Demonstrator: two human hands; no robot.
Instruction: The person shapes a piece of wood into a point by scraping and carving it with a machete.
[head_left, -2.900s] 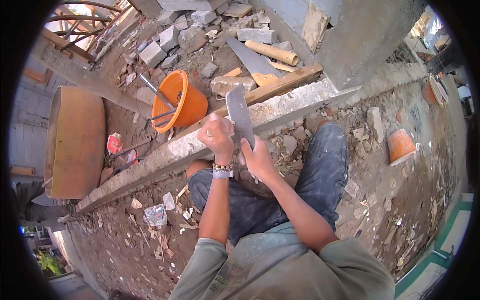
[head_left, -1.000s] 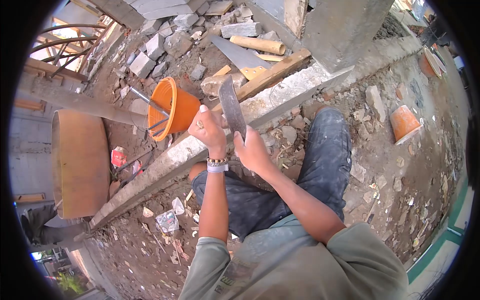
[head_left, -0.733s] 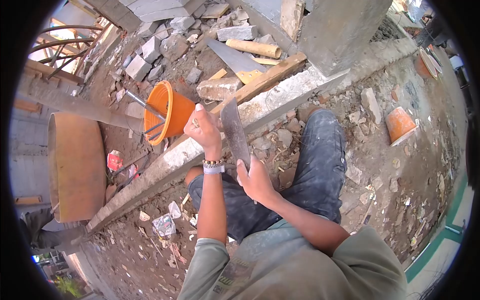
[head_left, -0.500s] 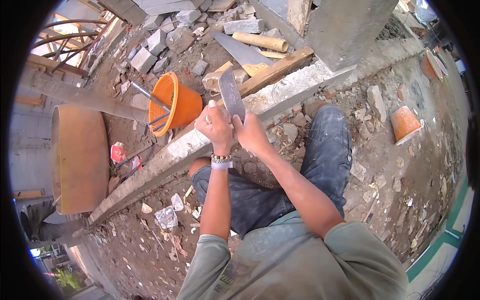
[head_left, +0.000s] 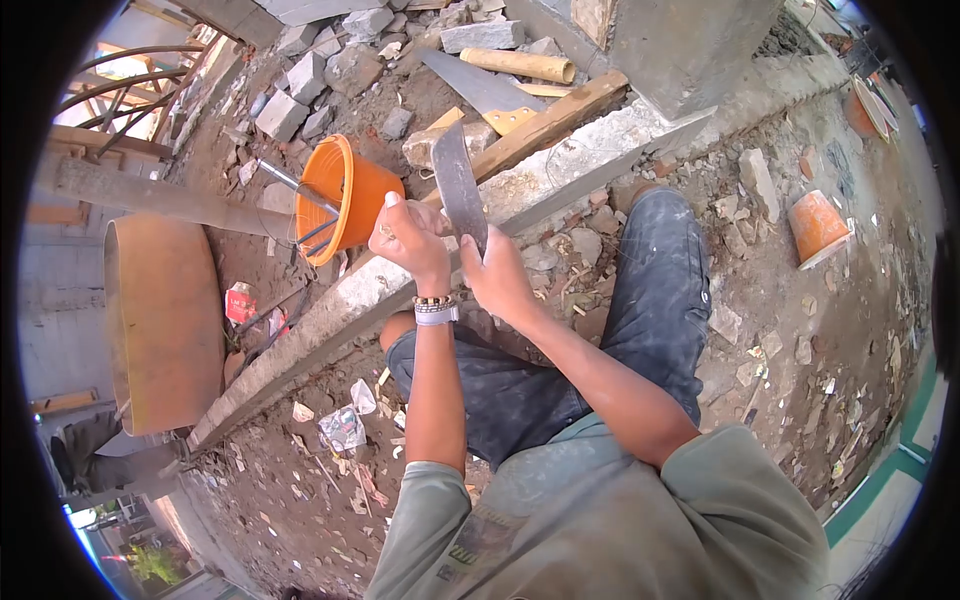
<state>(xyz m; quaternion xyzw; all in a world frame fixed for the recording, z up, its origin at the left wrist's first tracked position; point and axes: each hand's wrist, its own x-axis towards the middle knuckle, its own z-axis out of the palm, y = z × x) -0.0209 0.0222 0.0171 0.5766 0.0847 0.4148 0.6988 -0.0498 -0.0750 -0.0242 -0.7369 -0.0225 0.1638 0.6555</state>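
My right hand is closed round the lower end of a machete; its broad, dark grey blade points up and away from me. The handle is hidden in my fist. Just left of the blade, my left hand is closed with its thumb up and its fingers curled towards the blade. Whatever it may hold is too small or hidden to make out. Beyond my left hand stands a tilted orange bucket with metal rods or tools sticking out.
A concrete beam runs diagonally before my knees. Past it lie a handsaw, a wooden plank, a bamboo piece and broken blocks. At right an orange container sits on the rubble. Another person's leg shows at far left.
My left hand has shifted a little to the left, away from the machete. The blade has moved slightly left and stands more upright. The view has shifted slightly.
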